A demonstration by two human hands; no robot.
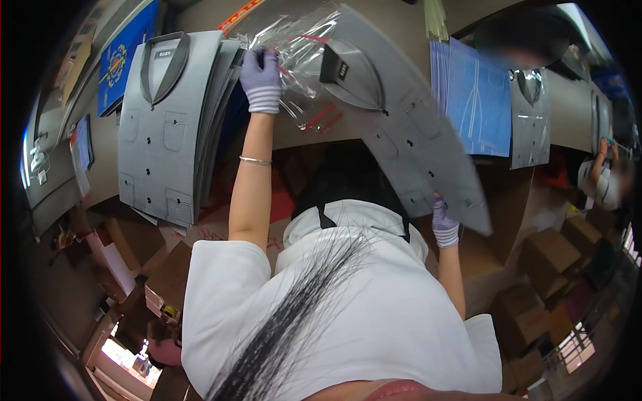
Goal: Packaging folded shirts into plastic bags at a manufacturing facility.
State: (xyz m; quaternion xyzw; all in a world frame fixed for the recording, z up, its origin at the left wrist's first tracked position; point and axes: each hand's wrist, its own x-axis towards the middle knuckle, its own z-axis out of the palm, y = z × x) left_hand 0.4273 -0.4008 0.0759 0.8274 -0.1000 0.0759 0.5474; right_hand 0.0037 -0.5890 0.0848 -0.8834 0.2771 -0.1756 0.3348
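A grey shirt stack (157,127) on the table (103,157) looks unbagged; the left hand (259,81) seems to pinch clear film (304,70) between closed fingers; beside it, the held shirt (401,123) seems not yet bagged, its lower end between the right hand's (444,219) nearly closed fingers; farther right, another shirt (531,127) looks wrapped

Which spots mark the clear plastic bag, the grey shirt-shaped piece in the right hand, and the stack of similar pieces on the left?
Clear plastic bag (302,70): head view, its crinkled middle.
Grey shirt-shaped piece (420,134): head view, its buttoned front.
Stack (160,134): head view, its front face.
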